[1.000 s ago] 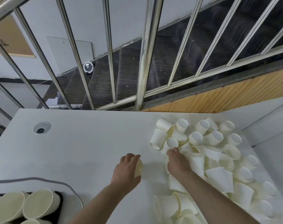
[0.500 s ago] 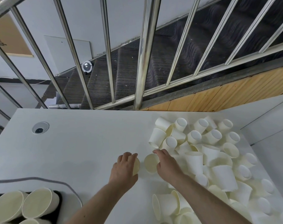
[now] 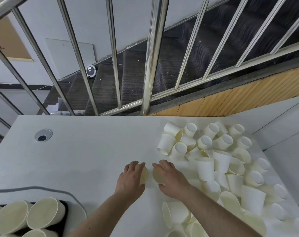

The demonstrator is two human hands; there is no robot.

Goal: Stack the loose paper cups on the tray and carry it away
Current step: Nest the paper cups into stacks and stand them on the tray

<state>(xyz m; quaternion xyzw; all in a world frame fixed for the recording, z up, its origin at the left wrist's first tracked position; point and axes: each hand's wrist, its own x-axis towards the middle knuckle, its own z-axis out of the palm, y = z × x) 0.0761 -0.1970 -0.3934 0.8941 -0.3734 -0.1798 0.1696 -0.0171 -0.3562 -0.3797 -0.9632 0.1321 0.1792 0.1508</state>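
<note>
Paper cups [image 3: 205,170] look light and easily crushed; each hand, left hand [image 3: 130,179] and right hand [image 3: 171,180], grasps one gently around its wall.

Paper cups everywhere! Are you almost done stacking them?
Not nearly. Some stacked cups already lie on the dark tray at the lower left. Right now the left hand grips one cup and the right hand grips another cup, mouths facing, about to nest. A big pile of loose cups is left on the white table, and the tray has not been carried away.
</note>
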